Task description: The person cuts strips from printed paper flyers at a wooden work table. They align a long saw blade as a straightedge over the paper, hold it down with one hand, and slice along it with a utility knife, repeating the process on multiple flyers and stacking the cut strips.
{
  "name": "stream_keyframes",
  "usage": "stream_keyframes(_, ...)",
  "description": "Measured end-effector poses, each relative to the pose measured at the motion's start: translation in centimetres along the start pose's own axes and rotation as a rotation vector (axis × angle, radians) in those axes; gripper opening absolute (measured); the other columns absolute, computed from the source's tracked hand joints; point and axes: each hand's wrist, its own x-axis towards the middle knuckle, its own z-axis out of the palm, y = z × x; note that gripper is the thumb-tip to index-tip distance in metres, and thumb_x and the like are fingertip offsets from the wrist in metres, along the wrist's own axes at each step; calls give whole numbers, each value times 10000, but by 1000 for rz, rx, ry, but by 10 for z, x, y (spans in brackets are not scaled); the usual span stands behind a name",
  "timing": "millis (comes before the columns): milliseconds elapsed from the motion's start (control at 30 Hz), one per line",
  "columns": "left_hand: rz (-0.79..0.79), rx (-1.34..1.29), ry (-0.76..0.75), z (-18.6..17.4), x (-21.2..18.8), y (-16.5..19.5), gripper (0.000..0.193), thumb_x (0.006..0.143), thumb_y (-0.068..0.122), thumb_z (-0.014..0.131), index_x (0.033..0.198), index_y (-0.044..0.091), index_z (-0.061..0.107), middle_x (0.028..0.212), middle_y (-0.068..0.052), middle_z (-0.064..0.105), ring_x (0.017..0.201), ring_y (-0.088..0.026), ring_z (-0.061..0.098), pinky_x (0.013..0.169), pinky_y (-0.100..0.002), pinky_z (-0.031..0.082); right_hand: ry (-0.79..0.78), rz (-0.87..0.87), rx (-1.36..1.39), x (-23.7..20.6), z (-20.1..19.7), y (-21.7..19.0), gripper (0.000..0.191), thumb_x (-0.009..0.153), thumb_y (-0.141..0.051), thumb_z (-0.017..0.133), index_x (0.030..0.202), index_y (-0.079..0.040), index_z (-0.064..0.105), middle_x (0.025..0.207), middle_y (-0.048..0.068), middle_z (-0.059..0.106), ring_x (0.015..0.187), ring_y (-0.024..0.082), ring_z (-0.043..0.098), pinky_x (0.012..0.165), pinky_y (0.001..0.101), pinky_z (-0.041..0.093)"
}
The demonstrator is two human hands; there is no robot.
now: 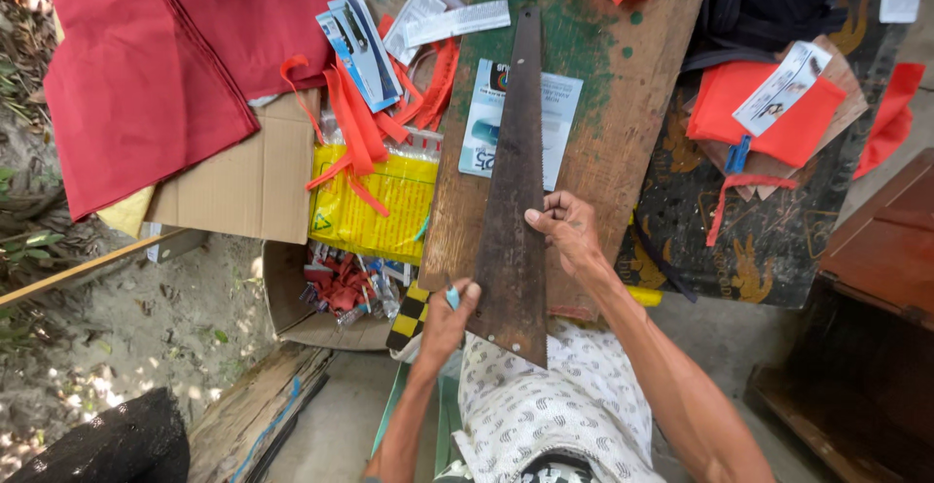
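Head view only: rusty saw blade (513, 201) lying lengthwise on a worn green-stained plank (593, 94) serving as bench, narrow tip far, wide handleless butt near the lap and overhanging the plank's near end. Right hand (566, 231) at the blade's right edge about midway, grip closed, fingers curled over the edge and pinning it down. Left hand (449, 320) at the left edge near the butt, grip closed on a small pale-blue object (452, 297) pressed against the metal; kind of object too small to tell. Teeth apparently along the right edge, just beyond the right fingers, so a slip forward likely to drag skin across them. Butt unsupported over the patterned lap cloth (550, 405), hence possible tipping or sliding toward the body under uneven pressure. Printed packet (486, 118) partly under the blade, a slick layer that could let the steel skate sideways. Orange ribbon strips (355, 128) and yellow packet (375, 206) lying left of the plank, near enough to snag an elbow. Rust flaking into a cut also a worry.
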Motion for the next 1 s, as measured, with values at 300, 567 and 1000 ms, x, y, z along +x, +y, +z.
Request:
stream_keyframes(300,-67,88,215,11,-2,-47,429,936,319,744,1057,-89,685,825,-39,673,779,-100,589,702,-280,494,160,-849,-988,41,-6,-67,381,878,59,735,1239,-8,635,1201,166,648,1140,317,624,984,439,540)
stream_keyframes(567,-130,174,210,5,6,-47,451,932,364,754,948,-85,722,686,-77,605,664,-129,479,604,-352,436,-89,-767,-1249,85,8,-109,929,655,163,755,1510,-53,463,1543,196,396,1313,417,440,1097,466,449)
stream_keyframes(1000,-172,172,268,-3,7,-61,425,901,355,766,941,-68,756,655,-54,655,624,-106,521,581,-330,453,-137,-769,-1487,100,7,-104,1093,543,149,761,1551,-181,499,1675,122,291,1233,378,432,1069,440,473)
